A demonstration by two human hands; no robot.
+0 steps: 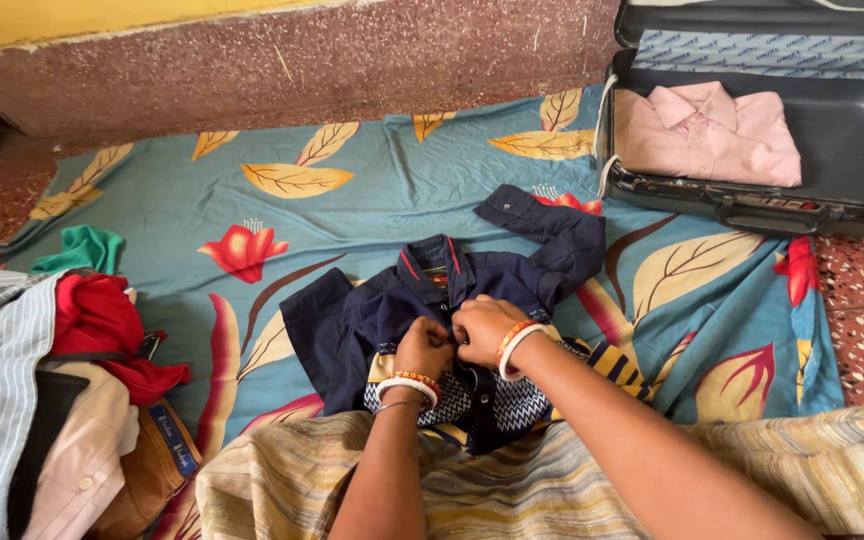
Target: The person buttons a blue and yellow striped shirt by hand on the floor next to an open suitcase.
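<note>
both hands (452,340) pinch navy shirt (432,320) front, fingertips hidden

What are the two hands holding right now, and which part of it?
Both the left hand and the right hand pinch the navy blue shirt at its front opening, just below the collar, about mid-chest.

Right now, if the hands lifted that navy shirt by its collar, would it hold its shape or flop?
Probably flop: the navy shirt lies soft and creased on the sheet, one sleeve bent loosely over. It looks light for its size, being thin cloth. It seems unlikely to slide when pushed; it would likely bunch up, as it does where both hands pinch its front.
</note>
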